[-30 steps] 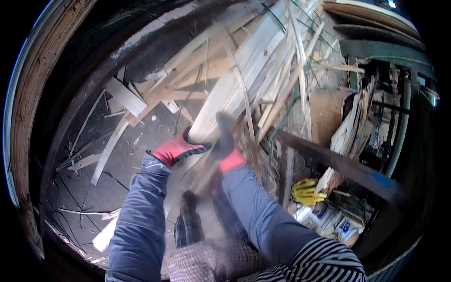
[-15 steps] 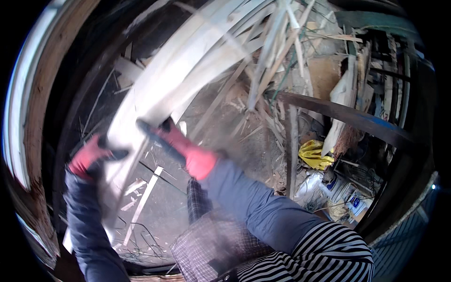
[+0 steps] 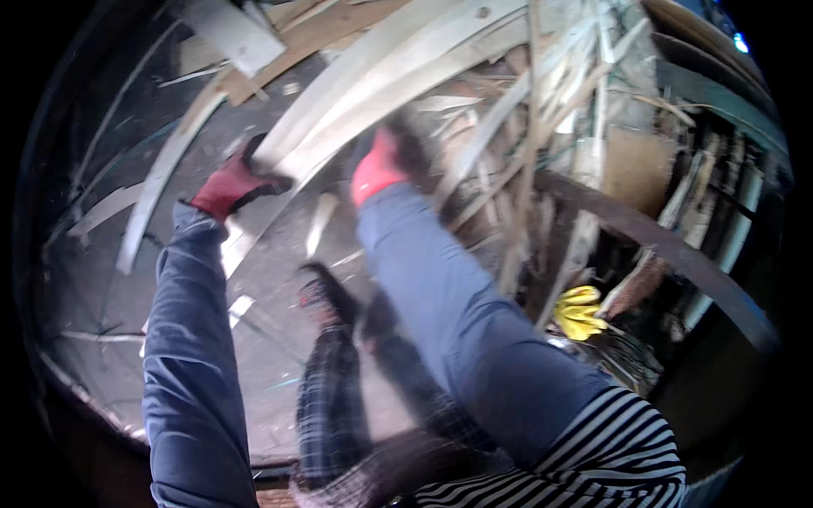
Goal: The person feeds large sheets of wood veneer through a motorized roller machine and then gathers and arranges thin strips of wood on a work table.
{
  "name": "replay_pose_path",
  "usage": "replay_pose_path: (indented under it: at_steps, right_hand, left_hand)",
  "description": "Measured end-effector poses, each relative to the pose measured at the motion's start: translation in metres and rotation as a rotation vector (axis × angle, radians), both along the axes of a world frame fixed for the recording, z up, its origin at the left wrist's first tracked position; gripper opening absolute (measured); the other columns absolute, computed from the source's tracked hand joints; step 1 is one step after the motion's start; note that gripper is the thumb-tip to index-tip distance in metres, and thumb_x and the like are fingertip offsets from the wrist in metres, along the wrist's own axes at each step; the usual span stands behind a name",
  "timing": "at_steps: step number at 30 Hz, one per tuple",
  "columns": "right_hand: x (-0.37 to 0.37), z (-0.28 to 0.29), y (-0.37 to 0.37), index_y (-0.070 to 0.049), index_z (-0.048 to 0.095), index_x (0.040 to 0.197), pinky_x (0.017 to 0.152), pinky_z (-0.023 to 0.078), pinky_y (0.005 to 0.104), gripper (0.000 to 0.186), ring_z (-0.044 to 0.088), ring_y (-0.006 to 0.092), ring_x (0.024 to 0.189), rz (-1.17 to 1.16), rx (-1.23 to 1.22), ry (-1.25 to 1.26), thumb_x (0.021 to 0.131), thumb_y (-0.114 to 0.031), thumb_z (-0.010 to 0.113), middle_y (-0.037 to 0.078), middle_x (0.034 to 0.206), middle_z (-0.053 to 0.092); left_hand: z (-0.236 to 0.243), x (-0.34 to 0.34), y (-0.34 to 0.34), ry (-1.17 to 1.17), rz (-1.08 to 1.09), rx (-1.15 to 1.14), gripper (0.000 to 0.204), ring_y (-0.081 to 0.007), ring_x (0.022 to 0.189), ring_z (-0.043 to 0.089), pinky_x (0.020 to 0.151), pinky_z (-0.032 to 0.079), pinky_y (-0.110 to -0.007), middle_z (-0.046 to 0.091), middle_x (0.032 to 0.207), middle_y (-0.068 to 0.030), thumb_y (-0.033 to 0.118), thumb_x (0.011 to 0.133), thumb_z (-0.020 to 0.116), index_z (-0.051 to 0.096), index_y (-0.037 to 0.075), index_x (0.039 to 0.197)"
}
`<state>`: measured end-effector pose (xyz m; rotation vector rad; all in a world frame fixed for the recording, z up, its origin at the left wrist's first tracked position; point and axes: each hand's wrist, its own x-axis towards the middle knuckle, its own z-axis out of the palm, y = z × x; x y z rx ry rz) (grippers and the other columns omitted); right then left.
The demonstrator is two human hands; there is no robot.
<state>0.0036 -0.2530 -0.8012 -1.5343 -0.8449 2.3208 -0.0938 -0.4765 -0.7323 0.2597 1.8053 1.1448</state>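
Note:
Two long, pale wooden boards (image 3: 398,72) run from the middle of the view toward the upper right, one partly over the other. My left hand (image 3: 237,180), in a red glove with dark fingers, is closed around their near end. Farther along the boards' right edge is my right hand (image 3: 379,169) in a matching glove. Motion smears its dark fingers, so I cannot tell whether they grip the wood. Both arms are stretched forward in blue-grey sleeves.
Many thin wood strips (image 3: 533,127) lie heaped at the right. A dark beam (image 3: 669,229) crosses there, with a yellow glove (image 3: 578,311) below it. A curved strip (image 3: 165,182) and a brown plank (image 3: 326,38) lie at the left and far side. Wood scraps litter the floor (image 3: 271,339).
Both hands have reached farther forward, and the boards' near end has moved away from my body. My right hand has shifted right and away from my left. The view has turned too.

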Motion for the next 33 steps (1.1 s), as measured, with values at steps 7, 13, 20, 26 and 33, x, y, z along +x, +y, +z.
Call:
replay_pose_path:
  at_steps: [7, 13, 20, 26, 33]
  right_hand:
    - [-0.016, 0.059, 0.002, -0.014, 0.029, 0.135, 0.101, 0.028, 0.0448, 0.069, 0.033, 0.0308, 0.123, 0.048, -0.294, 0.332, 0.085, -0.06, 0.026, 0.009, 0.139, 0.03]
    - [0.016, 0.139, 0.022, -0.013, 0.021, 0.138, 0.102, 0.029, 0.0423, 0.076, 0.033, 0.0275, 0.124, 0.343, -0.337, 0.456, 0.082, -0.063, 0.035, 0.008, 0.139, 0.029]
    - [0.071, 0.238, -0.023, -0.008, 0.027, 0.134, 0.099, 0.033, 0.0405, 0.067, 0.04, 0.0256, 0.119, 0.236, -0.554, 0.207, 0.086, -0.051, 0.044, 0.011, 0.133, 0.038]
    - [0.206, 0.376, -0.144, -0.007, 0.034, 0.131, 0.101, 0.031, 0.0421, 0.059, 0.039, 0.0237, 0.121, 0.268, -1.081, 0.441, 0.083, -0.031, 0.058, 0.011, 0.13, 0.042]
    - [0.209, 0.609, -0.142, -0.006, 0.045, 0.123, 0.097, 0.036, 0.0416, 0.043, 0.05, 0.0224, 0.111, 0.495, -1.386, 0.477, 0.084, -0.019, 0.058, 0.009, 0.117, 0.055]
  left_hand:
    - [-0.021, 0.005, 0.004, -0.28, -0.125, 0.082, 0.085, -0.0212, 0.102, 0.053, 0.091, 0.042, -0.032, 0.056, 0.113, -0.0146, 0.025, 0.061, 0.08, 0.036, -0.001, 0.128]
    - [0.1, 0.012, 0.019, -0.838, -0.129, 0.108, 0.072, -0.0208, 0.1, 0.056, 0.093, 0.041, -0.031, 0.062, 0.102, -0.0124, 0.038, 0.062, 0.077, 0.051, -0.001, 0.116]
    - [0.243, 0.08, -0.02, -0.432, 0.069, 0.023, 0.085, -0.026, 0.103, 0.053, 0.088, 0.043, -0.036, 0.054, 0.111, -0.0184, 0.031, 0.057, 0.081, 0.038, -0.003, 0.123]
    - [0.529, 0.14, -0.066, -0.258, -0.167, -0.712, 0.079, -0.0331, 0.104, 0.051, 0.083, 0.044, -0.044, 0.046, 0.122, -0.0203, 0.046, 0.061, 0.074, 0.045, 0.004, 0.121]
    - [0.721, 0.233, -0.106, -0.118, -0.159, -0.836, 0.079, -0.0353, 0.106, 0.049, 0.084, 0.042, -0.045, 0.045, 0.122, -0.0234, 0.042, 0.063, 0.072, 0.041, 0.005, 0.126]
